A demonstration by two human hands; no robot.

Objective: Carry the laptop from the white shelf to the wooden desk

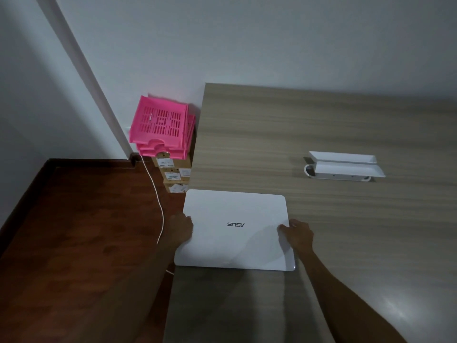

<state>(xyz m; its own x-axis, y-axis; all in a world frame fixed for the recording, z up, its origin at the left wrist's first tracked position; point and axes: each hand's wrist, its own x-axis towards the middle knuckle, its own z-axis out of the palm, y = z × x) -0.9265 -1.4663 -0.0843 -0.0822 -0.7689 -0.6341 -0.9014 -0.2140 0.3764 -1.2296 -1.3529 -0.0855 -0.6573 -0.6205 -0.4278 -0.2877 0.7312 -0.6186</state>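
Note:
A closed white laptop (235, 229) with a dark logo on its lid lies flat over the left front part of the wooden desk (309, 129), its left edge about level with the desk's left edge. My left hand (179, 230) grips the laptop's left side, fingers curled over the rim. My right hand (296, 235) grips its right side, thumb on the lid. I cannot tell whether the laptop rests on the desk or hovers just above it. No white shelf is in view.
A white two-tier tray (343, 165) stands on the desk at the right. Left of the desk, pink plastic baskets (160, 125) are stacked on cardboard boxes (174, 173). A white cable (158, 199) runs across the dark red-brown floor (86, 231). White walls are behind.

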